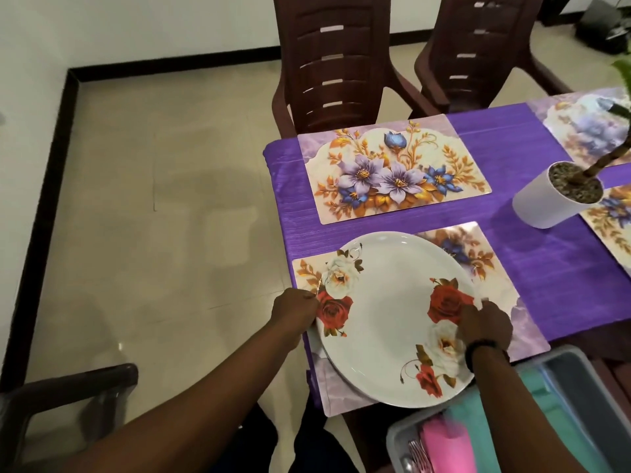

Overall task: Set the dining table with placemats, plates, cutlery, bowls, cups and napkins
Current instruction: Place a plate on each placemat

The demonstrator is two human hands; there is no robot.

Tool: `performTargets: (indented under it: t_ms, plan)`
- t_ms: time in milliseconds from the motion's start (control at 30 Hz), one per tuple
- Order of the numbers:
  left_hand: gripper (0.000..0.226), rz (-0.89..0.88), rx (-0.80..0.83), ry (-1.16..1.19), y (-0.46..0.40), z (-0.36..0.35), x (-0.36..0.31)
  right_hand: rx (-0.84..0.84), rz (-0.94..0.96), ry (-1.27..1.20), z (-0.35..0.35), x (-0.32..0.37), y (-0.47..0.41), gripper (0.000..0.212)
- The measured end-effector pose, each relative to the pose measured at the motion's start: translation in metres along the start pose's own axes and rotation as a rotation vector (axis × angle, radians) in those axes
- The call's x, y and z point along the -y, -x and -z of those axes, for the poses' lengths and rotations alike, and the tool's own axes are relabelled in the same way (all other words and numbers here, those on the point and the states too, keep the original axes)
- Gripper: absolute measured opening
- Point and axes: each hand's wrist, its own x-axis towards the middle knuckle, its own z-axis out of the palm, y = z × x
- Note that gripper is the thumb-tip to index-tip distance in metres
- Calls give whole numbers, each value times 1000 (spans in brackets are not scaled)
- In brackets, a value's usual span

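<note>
Now the plate step: both hands, left (296, 310) and right (485, 324), grip opposite rims of the plate (389, 315) on the near placemat (526, 331). Next, I judge, release it and plate the far placemat (392, 169).

There is one view only, from a wide-angle camera on the person's head. It looks forward and steeply down, from above the near corner of the table (532, 288). The plate (389, 315) and both forearms are close below the lens. The far chairs (327, 63) stand at the top edge and the floor (153, 199) fills the left half. Straight lines bend near the edges of the frame. No second view shares the scene.
</note>
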Motion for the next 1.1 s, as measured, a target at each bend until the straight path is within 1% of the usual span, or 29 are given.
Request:
performTargets:
  t_ms: [233, 367, 467, 600, 733, 833, 967, 1100]
  plan:
    - [15, -84, 50, -114, -1, 1, 0, -15, -2, 65, -5, 0, -3, 35]
    - [15, -92, 72, -159, 1, 0, 3, -18, -22, 90, -1, 4, -6, 38]
    - [18, -88, 3, -145, 3, -5, 2, -47, -14, 144, -1, 5, -5, 37]
    - [26, -130, -171, -188, 14, -20, -5, -101, 65, 217, -3, 3, -3, 30]
    - [27, -91, -216, -176, 17, -28, -13, -82, 128, 326, 0, 1, -2, 26]
    - [28, -52, -245, -205, 17, -31, -18, -75, 121, 434, 2, 2, -1, 27]
    - [30, -31, -271, -234, 19, -34, -20, -79, 98, 418, -2, 3, -2, 28]
    - [32, -9, -295, -238, 21, -35, -21, -103, 70, 311, -5, 0, -7, 28]
